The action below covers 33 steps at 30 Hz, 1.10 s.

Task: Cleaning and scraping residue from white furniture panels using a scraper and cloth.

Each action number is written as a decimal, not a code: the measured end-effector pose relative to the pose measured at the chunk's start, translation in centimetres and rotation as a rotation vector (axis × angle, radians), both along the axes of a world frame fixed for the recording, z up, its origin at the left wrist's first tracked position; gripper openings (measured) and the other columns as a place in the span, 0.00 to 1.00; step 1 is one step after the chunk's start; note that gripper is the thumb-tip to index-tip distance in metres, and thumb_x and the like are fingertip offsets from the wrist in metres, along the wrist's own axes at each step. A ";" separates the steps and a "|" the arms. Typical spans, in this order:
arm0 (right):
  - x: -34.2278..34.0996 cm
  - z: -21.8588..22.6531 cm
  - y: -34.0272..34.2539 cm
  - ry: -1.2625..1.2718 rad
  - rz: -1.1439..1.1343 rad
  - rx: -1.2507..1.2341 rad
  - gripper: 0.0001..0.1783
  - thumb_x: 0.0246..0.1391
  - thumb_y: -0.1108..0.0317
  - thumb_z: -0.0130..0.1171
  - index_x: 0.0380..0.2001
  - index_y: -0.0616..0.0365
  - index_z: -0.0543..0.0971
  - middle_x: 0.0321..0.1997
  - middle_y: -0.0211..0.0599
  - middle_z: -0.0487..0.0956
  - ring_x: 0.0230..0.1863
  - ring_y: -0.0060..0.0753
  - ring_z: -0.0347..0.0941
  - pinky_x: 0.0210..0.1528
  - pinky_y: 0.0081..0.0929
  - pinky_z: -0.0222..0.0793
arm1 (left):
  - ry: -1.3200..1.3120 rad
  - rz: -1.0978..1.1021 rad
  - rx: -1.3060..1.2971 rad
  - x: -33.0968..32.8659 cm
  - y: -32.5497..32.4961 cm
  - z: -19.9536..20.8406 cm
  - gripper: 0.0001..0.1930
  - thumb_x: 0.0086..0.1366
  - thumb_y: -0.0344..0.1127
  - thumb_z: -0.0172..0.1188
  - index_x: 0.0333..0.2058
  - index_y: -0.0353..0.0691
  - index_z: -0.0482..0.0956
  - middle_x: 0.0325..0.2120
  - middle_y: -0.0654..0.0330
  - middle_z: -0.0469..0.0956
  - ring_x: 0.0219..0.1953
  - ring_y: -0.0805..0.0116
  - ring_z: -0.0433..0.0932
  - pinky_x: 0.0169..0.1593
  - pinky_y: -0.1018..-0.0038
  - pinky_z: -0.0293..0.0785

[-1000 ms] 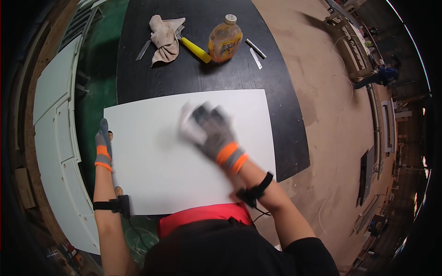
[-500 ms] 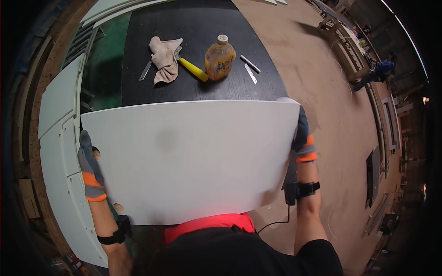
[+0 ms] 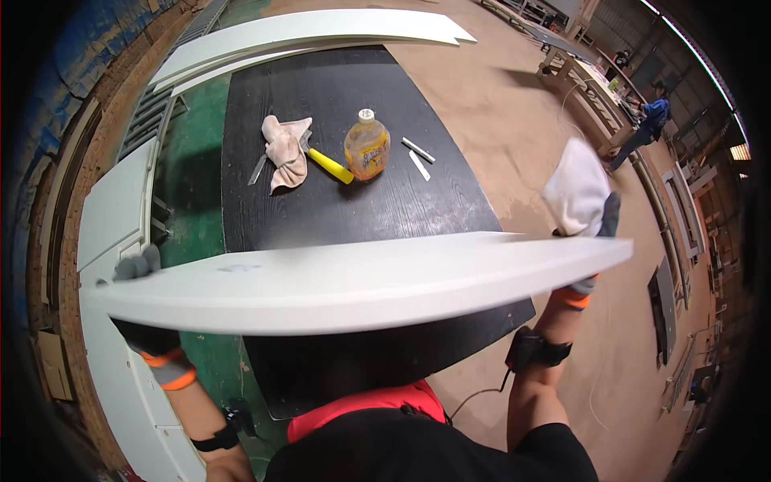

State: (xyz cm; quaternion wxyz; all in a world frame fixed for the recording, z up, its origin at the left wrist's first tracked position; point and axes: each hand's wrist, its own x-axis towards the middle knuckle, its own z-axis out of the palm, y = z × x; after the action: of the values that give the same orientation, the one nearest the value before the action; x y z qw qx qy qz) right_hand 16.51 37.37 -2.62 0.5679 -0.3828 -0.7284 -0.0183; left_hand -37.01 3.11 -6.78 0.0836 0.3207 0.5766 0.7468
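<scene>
A white panel is held up in front of me, tilted so that its long edge faces me. My left hand, in a dark glove with an orange cuff, grips the left end, its fingers over the top. At the right end my right hand, gloved alike, grips the panel and has a white cloth against it. Beyond the panel, on the black tabletop, lie a beige rag, a yellow-handled tool, a white stick and a thin pale strip. A bottle of yellowish liquid stands there.
Long white boards lie across the far end. More white panels line the left, beside a roller conveyor. A brown floor stretches to the right, where a person in blue stands at a workbench.
The panel has swung from showing its broad face to nearly edge-on, and both hands have shifted with it. The white cloth by my right hand has come into fuller view.
</scene>
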 end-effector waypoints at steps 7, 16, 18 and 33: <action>-1.9 -3.3 -3.6 1.158 0.159 -0.811 0.33 0.68 0.46 0.39 0.60 0.66 0.66 0.59 0.42 0.71 0.57 0.39 0.69 0.59 0.35 0.64 | -0.326 -0.094 0.450 7.2 0.6 -0.8 0.19 0.74 0.48 0.35 0.27 0.44 0.48 0.23 0.66 0.50 0.33 0.71 0.63 0.73 0.54 0.44; 5.2 -16.9 -11.9 0.956 0.060 -0.775 0.33 0.68 0.46 0.39 0.60 0.65 0.66 0.60 0.43 0.70 0.58 0.39 0.68 0.59 0.35 0.64 | -0.457 -0.478 0.225 8.3 -5.4 -6.9 0.20 0.74 0.48 0.38 0.32 0.37 0.64 0.33 0.61 0.66 0.47 0.68 0.69 0.72 0.61 0.47; 4.4 -19.4 -11.3 0.914 0.038 -0.761 0.33 0.68 0.46 0.39 0.60 0.65 0.66 0.60 0.43 0.70 0.58 0.39 0.68 0.59 0.35 0.64 | -0.493 -0.427 0.114 10.2 -5.2 -7.5 0.20 0.74 0.49 0.38 0.35 0.36 0.65 0.35 0.60 0.67 0.48 0.68 0.69 0.72 0.61 0.47; 15.6 -15.2 -10.9 1.386 0.610 -0.656 0.32 0.63 0.44 0.46 0.63 0.53 0.64 0.65 0.39 0.68 0.60 0.45 0.68 0.56 0.45 0.70 | -0.043 0.057 -0.644 5.6 -11.5 -9.3 0.26 0.72 0.40 0.45 0.64 0.31 0.60 0.61 0.50 0.65 0.62 0.58 0.65 0.63 0.65 0.63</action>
State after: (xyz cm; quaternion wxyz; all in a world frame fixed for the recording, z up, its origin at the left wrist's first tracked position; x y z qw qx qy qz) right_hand 32.15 26.45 -17.84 0.7279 -0.2390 -0.2533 0.5907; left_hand -31.39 -8.41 -16.09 0.1717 0.2457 0.7901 0.5347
